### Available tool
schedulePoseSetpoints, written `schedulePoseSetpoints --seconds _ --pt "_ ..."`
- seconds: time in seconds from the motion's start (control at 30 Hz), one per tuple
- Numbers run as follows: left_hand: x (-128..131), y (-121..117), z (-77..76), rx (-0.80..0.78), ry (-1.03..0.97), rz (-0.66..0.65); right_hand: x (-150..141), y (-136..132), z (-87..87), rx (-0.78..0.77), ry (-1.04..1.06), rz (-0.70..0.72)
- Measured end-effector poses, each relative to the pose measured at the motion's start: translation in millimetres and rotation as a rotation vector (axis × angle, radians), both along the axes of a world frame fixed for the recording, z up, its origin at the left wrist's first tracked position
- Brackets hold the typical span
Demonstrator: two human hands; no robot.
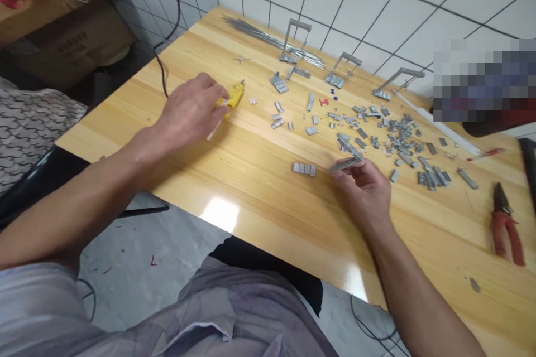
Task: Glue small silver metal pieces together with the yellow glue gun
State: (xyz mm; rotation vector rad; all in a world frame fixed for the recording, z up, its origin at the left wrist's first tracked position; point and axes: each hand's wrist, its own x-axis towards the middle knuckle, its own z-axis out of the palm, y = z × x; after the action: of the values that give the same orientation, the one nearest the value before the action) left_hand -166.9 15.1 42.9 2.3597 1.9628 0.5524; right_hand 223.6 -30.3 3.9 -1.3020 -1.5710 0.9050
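My left hand reaches across the wooden table and closes around a yellow glue gun lying on its side. My right hand pinches a short strip of grey metal clips just above the tabletop. A second small strip of clips lies flat to the left of that hand. A scattered pile of loose grey metal pieces spreads beyond my right hand.
Red-handled pliers lie at the right. Bent metal brackets and a bundle of thin rods sit near the tiled wall. A black cable hangs off the left edge. Cardboard boxes stand far left.
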Motion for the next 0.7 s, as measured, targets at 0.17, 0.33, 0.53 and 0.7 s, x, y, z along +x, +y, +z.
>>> schedulePoseSetpoints --seconds 0.17,0.33,0.53,0.7 --pt "106.5 -23.0 -11.0 -0.093 -0.214 -0.405 -6.0 1.8 -0.1 0.020 -0.092 0.030" --pt "157.1 -26.1 -39.0 -0.155 -0.224 -0.459 -8.7 1.9 -0.4 0.026 -0.134 0.023" --pt "156.2 -26.0 -52.3 -0.043 -0.222 -0.491 -8.7 2.7 -4.9 0.021 -0.185 0.041" --pt "157.1 -26.6 -47.7 -0.047 -0.210 -0.508 -8.5 1.0 -6.0 0.010 -0.186 0.041"
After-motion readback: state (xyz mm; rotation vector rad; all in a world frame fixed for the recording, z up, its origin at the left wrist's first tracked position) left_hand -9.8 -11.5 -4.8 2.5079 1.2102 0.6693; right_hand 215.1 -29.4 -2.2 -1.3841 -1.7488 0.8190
